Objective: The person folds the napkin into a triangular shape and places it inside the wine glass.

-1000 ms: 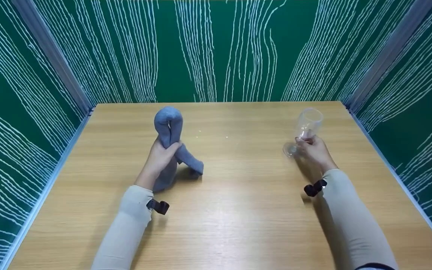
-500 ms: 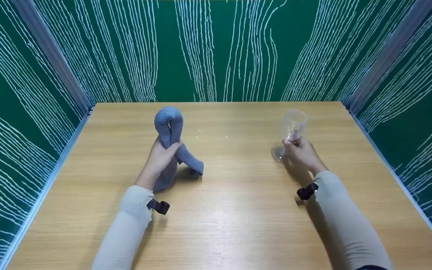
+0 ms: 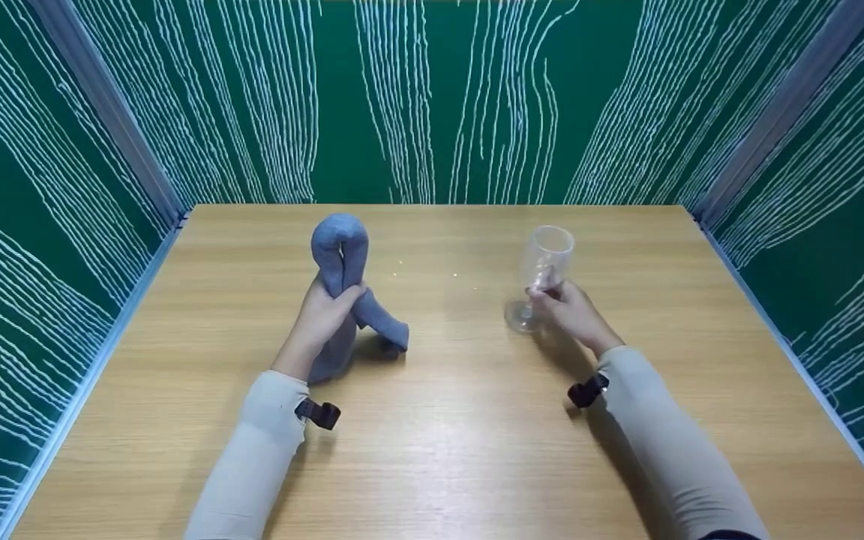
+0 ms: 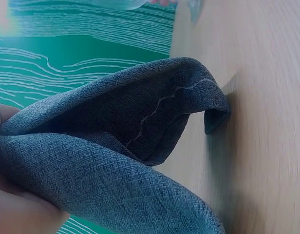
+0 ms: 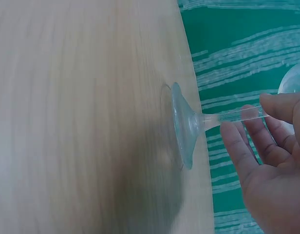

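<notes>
My left hand (image 3: 323, 315) grips a blue-grey cloth (image 3: 340, 255) bunched at its middle. A rounded fold rises above the fist, and the lower ends hang down to the table on both sides. In the left wrist view the cloth (image 4: 106, 170) shows a hem with a pale stitched line along its dark inside. On the right, my right hand (image 3: 571, 315) pinches the stem of a clear wine glass (image 3: 550, 255) between thumb and fingers. The glass leans slightly, bowl up and to the right. In the right wrist view its round foot (image 5: 185, 129) is close over the wood.
The wooden table (image 3: 439, 420) has a few small pale specks near its middle. Green walls (image 3: 432, 97) with white wavy lines stand behind and on both sides, with grey posts (image 3: 106, 97) at the corners.
My right hand has carried the wine glass leftward across the table and slightly nearer, towards the cloth. The left hand and the cloth have stayed in place.
</notes>
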Motion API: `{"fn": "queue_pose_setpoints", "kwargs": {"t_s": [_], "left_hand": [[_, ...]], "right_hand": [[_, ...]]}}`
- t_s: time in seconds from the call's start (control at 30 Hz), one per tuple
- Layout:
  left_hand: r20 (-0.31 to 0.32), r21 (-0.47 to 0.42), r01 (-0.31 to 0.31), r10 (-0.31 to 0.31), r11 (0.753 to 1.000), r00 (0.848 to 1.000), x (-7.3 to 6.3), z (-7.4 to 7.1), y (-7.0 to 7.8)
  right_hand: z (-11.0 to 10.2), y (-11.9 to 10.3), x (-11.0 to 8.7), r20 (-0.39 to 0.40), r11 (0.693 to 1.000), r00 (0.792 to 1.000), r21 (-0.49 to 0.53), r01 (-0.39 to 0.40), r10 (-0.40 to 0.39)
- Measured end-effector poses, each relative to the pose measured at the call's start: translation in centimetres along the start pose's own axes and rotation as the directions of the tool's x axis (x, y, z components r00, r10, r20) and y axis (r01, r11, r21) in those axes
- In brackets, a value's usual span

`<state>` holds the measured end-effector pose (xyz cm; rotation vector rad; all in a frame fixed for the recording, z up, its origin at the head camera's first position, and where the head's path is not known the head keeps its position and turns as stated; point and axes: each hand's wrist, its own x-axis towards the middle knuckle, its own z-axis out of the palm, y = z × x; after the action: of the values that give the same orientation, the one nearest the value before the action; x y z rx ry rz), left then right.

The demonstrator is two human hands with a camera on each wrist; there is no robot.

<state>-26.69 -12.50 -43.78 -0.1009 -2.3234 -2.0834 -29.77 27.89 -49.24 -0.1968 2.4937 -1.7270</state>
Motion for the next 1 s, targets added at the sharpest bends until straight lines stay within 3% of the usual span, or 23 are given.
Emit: {"fn": "queue_pose_setpoints", "kwargs": {"t_s": [0.4, 0.9, 1.0], "left_hand": [[-0.009, 0.0, -0.004, 0.004, 1.0, 1.0, 0.0, 0.1, -0.1], [0.011, 0.019, -0.03, 0.03, 0.999, 0.999, 0.0, 0.1, -0.2], [0.007, 0.031, -0.026, 0.025, 0.999, 1.0, 0.0, 0.1, -0.2]], "right_hand": [[4.3, -1.6, -0.1, 0.111, 0.999, 0.994, 0.033, 0.016, -0.019], [8.5, -2.4, -0.1, 0.14, 0.987, 0.983, 0.119, 0.104, -0.12], [8.9, -2.5, -0.1, 0.134, 0.989, 0.983, 0.097, 0.112, -0.125]]}}
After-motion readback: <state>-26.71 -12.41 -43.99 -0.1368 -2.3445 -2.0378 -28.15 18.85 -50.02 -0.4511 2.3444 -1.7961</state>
